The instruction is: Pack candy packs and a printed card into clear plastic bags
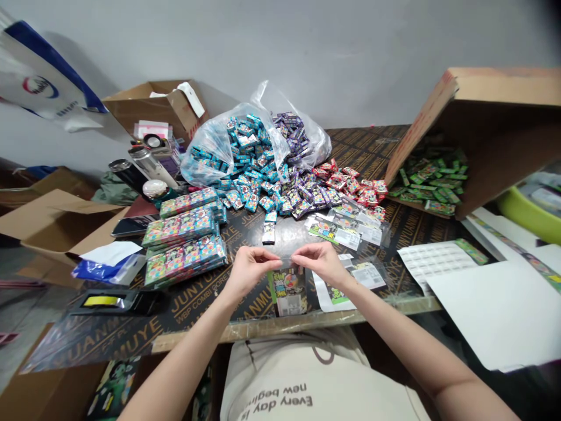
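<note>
My left hand (249,268) and my right hand (323,263) come together near the table's front edge, thumbs and forefingers pinched. Between them, at its upper edge, they grip a clear printed plastic bag (290,290) with a green strip and coloured lettering. Whether its mouth is parted I cannot tell. Just beyond my fingers lies a small black-and-white box (269,233). More printed bags (367,276) lie to the right of my right hand, and others (335,231) sit behind it. Loose blue boxes (252,196), purple ones (307,196) and red packets (350,184) are heaped beyond.
Stacks of filled packs (186,228) and a tape dispenser (114,302) stand on the left. Clear sacks (208,155) hold blue and purple boxes at the back. On the right are a tipped carton (421,137) with green packets and white sheets (504,310).
</note>
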### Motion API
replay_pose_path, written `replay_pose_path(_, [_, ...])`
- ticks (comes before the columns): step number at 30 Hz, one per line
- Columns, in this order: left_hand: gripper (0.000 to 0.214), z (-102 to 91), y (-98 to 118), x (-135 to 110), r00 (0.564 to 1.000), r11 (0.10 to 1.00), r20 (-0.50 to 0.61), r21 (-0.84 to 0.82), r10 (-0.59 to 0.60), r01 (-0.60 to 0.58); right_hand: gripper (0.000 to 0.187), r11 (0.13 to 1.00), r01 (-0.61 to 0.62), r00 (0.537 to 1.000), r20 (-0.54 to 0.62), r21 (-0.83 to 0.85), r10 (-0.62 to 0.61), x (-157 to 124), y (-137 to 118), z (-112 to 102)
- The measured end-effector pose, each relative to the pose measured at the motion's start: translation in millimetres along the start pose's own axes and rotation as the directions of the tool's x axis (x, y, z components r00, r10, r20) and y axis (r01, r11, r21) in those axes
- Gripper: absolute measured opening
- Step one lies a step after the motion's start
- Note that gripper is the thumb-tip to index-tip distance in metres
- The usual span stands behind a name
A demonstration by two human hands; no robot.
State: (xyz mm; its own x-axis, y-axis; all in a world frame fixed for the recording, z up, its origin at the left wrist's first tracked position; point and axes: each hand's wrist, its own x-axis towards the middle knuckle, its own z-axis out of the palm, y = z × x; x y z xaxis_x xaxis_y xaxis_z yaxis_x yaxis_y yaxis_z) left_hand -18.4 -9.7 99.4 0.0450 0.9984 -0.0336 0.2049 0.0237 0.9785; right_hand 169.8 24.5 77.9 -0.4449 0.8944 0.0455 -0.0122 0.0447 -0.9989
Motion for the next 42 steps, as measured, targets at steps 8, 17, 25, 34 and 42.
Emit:
replay_pose_path(8, [0.010, 3.1, 1, -16, 0.992, 0.990, -0.001, 0.069, 0.126, -0.125, 0.018, 0.950, 0.207, 0.977, 0.002, -0.233, -0.213, -23, 13, -4])
replay_pose_path(17, [0.011, -30.4, -23, -5, 0.899, 0.996, -0.430, -0.016, 0.078, -0.093, 0.037, 0.885, 0.175, 0.975, -0.049, -0.431, -0.217, 67, 43, -7])
replay_pose_path(25, [0.030, -72.6, -96, -65, 0.579, 0.980, -0.791, -0.156, -0.198, 0.121, 0.040, 0.515, 0.137, 0.989, 0.143, -0.846, -0.029, 191, 90, 10])
replay_pose_path(34, [0.020, -37.2, -98, -60, 0.954, 0.959, -0.298, 0.274, 0.018, 0.067, 0.068, 0.477, 0.145, 0.987, 0.164, -0.867, -0.002, 208, 85, 7])
replay_pose_path(42, [0.040, -1.3, -61, 16, 0.902, 0.514, 0.082, -0.798, -0.425, 0.314, 0.095, 0.933, 0.358, 0.915, 0.212, -0.029, -0.345, 97, 57, 32])
